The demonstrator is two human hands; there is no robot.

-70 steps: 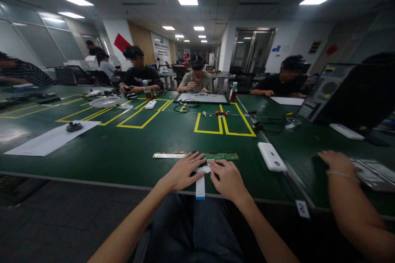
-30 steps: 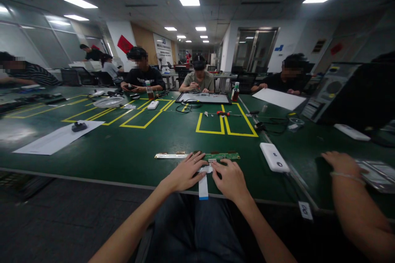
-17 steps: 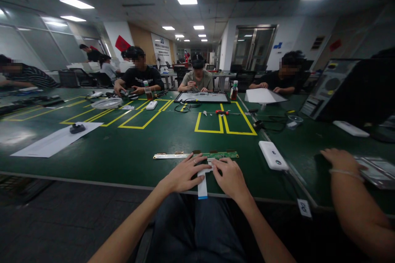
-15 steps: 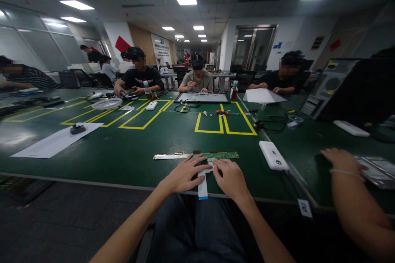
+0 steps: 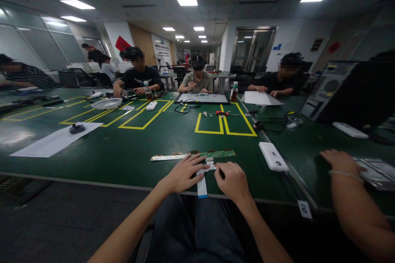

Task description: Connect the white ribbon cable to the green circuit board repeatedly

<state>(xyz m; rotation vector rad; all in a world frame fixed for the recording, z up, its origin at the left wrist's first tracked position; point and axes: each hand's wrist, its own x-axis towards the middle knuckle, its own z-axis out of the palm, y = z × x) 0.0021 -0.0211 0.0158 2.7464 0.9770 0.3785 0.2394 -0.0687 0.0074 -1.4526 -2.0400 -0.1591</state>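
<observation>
A long, narrow green circuit board (image 5: 220, 154) lies crosswise on the green tabletop in front of me. A white flat ribbon cable (image 5: 202, 187) with a blue end runs from its near edge toward me, folded sideways partway along. My left hand (image 5: 185, 173) lies palm down with fingers stretched out, pressing over the cable's fold, fingertips by the board. At the right end of that fold, my right hand (image 5: 233, 180) has thumb and forefinger pinched on the cable. Part of the cable is hidden under my left fingers.
A white power bank (image 5: 273, 157) stands right of my hands, near a co-worker's arm (image 5: 347, 172). At left, a dark object (image 5: 77, 128) sits on a paper sheet (image 5: 51, 144). A red screwdriver (image 5: 222, 113) and loose cables lie farther off. Several people work across the table.
The circuit board has shifted slightly left. My right hand has slid a little right and down along the cable's fold, away from the board; my left hand stays nearly in place.
</observation>
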